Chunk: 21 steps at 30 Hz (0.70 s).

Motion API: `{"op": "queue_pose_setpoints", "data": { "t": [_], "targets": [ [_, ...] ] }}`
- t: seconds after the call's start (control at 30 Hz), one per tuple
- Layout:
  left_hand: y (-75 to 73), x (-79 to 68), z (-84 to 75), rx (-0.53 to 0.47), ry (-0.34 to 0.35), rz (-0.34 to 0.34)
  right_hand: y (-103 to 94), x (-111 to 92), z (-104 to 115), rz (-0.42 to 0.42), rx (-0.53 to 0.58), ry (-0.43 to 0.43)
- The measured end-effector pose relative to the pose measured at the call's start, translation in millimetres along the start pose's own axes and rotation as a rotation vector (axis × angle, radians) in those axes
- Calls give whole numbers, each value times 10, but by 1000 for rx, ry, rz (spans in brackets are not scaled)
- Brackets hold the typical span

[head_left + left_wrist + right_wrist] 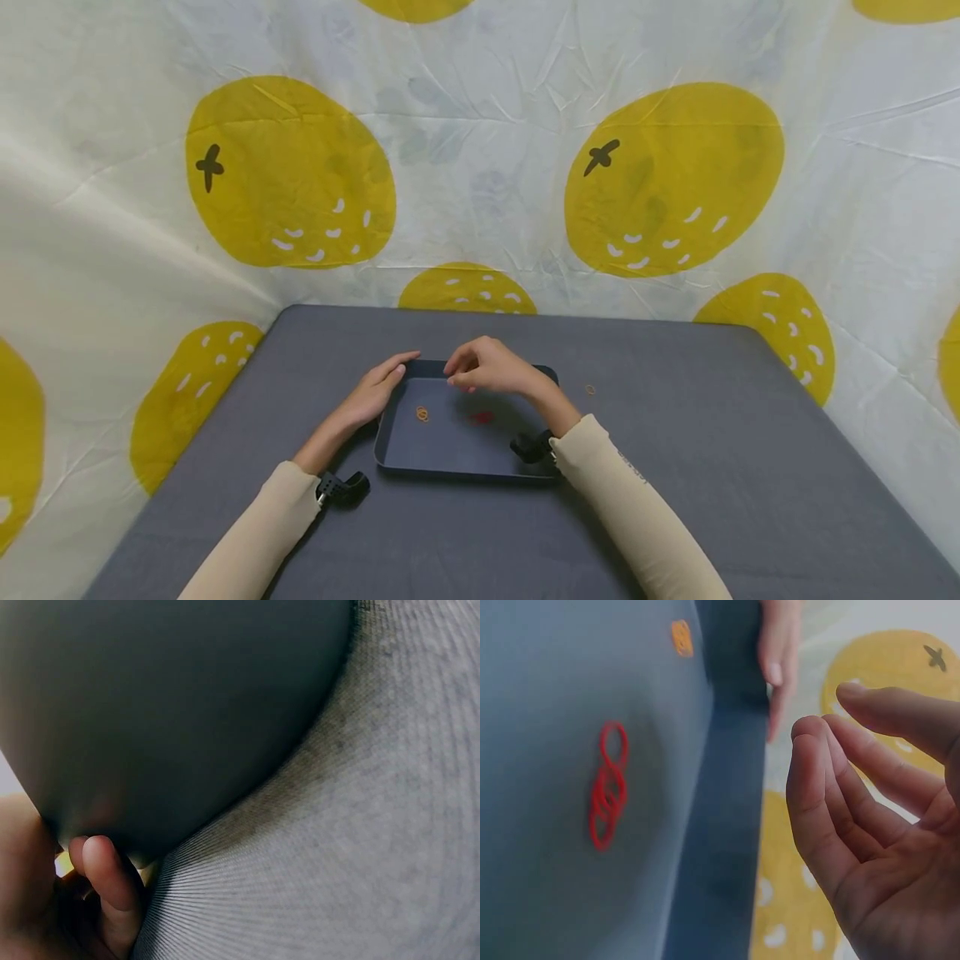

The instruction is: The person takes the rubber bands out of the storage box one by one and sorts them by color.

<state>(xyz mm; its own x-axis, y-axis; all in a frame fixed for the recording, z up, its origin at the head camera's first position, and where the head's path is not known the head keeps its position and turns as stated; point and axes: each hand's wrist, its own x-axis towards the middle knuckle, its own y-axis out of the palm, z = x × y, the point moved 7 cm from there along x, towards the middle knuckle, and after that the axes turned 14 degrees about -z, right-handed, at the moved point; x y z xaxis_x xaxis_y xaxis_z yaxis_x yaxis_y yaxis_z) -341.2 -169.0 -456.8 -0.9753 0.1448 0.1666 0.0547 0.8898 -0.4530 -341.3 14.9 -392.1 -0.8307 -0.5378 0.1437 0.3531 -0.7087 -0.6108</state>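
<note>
A shallow dark grey tray [465,476] lies on the table. Against its left side, near the far corner, rests my left hand [372,392], fingers mostly straight; the left wrist view shows its fingertips [101,859] at the tray's outer wall. Over the tray hovers my right hand [491,367]. Its fingers are loosely bent, with the thumb apart from them and nothing visible between. Below it, several red rubber bands [609,787] lie in an overlapping row on the tray floor. Left of them sits a small cluster of orange bands [422,414].
One yellowish band [590,389] lies on the grey table cover [675,467], just right of the tray. Behind the table hangs a white curtain [480,167] printed with large yellow fruit.
</note>
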Motion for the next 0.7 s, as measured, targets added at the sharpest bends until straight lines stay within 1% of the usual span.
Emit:
{"op": "queue_pose_setpoints", "data": {
  "t": [0.1, 0.2, 0.47, 0.63, 0.7],
  "targets": [
    [24, 58, 147, 5, 1, -14, 130, 59, -13, 28, -17, -5],
    [30, 81, 212, 12, 1, -24, 247, 117, -33, 50, -49, -9],
    [30, 89, 227, 30, 14, -30, 509, 230, -77, 96, -134, 5],
    [17, 85, 224, 25, 10, -39, 633, 283, -106, 98, -218, -14],
    [14, 85, 220, 26, 11, -40, 659, 298, -110, 89, -231, -23]
  ]
}}
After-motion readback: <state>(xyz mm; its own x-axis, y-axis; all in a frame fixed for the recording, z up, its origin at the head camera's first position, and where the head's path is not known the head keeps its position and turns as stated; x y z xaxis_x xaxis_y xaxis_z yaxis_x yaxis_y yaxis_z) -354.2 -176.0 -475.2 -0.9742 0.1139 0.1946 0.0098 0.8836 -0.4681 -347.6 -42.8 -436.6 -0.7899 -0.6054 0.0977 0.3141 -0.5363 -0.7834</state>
